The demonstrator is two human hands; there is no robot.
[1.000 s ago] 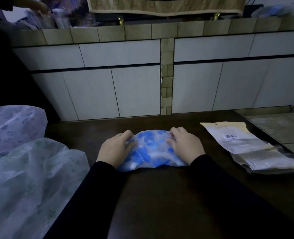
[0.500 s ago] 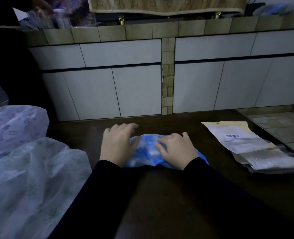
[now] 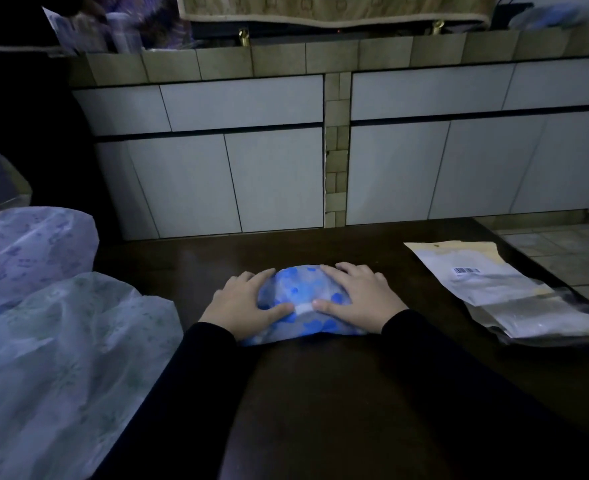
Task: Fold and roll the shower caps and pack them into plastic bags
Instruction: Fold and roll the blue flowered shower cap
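1. The blue-patterned shower cap (image 3: 303, 303) is lying folded into a half-round shape on the dark table (image 3: 320, 410), directly between and under both hands.
2. The left hand (image 3: 243, 304) is resting palm-down on the left end of the cap. Its fingers are lying nearly straight along the curved far edge, and its thumb is pressing on the cap's middle, pointing toward the other hand.
3. The right hand (image 3: 360, 297) is resting palm-down on the right end of the cap. Its fingers are lying spread over the far edge, and its thumb is pressing inward on the middle.
4. The two thumb tips are lying near each other, just apart, with a small white patch of the cap showing between them.
5. The straight near edge of the cap is lying flat on the table, just in front of both wrists. Both forearms are wearing dark sleeves (image 3: 459, 358).
6. A stack of flat plastic bags (image 3: 494, 289) is lying on the table to the right of the right hand, well apart from it. The top bag is showing a barcode label (image 3: 466, 270).
7. Two large, pale, crumpled bags of thin printed plastic are standing to the left of the left hand: a green-patterned bag (image 3: 61, 358) nearer the person and a purple-patterned bag (image 3: 33, 251) beyond it.
8. White cabinet doors (image 3: 224, 178) are standing beyond the hands, past the far edge of the table.
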